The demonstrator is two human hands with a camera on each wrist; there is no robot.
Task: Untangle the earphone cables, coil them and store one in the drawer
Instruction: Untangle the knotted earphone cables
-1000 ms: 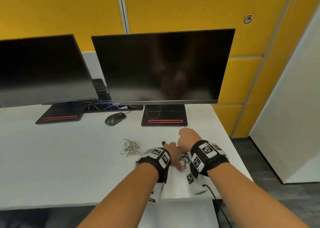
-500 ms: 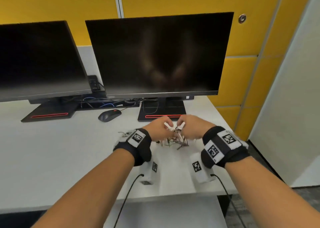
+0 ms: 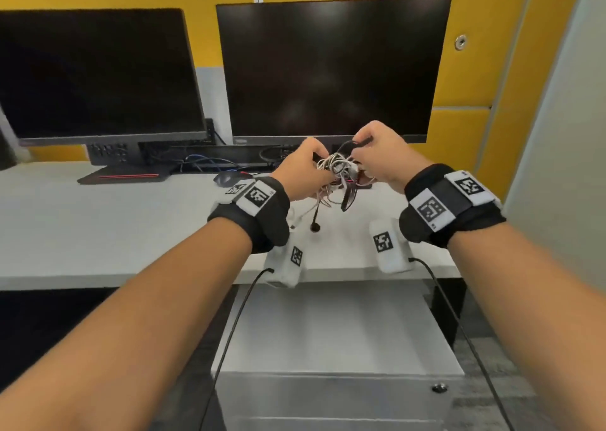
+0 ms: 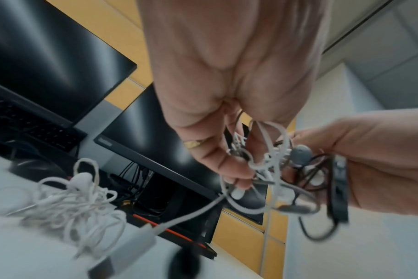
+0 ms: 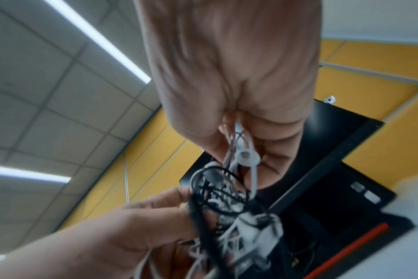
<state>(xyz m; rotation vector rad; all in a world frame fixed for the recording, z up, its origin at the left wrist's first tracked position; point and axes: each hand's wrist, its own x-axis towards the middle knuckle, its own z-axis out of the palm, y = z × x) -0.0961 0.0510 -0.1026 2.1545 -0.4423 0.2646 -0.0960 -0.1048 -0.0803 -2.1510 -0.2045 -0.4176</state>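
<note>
Nearest, a white drawer unit (image 3: 337,329) is seen below the counter (image 3: 98,233) edge, its top drawer closed. Just above the counter, a tangle of earphone cables (image 3: 337,174) is held in the air between both hands. White and black strands are pinched by the curled fingers of the left hand (image 3: 303,171), and the other side of the knot is gripped by the curled fingers of the right hand (image 3: 382,150). A black plug end (image 3: 315,227) is left dangling close over the counter. A second white earphone bundle (image 4: 76,200) is seen lying on the counter in the left wrist view. Farther back, a mouse (image 3: 229,178) and two dark monitors (image 3: 331,66) are set before a yellow wall (image 3: 472,69).
</note>
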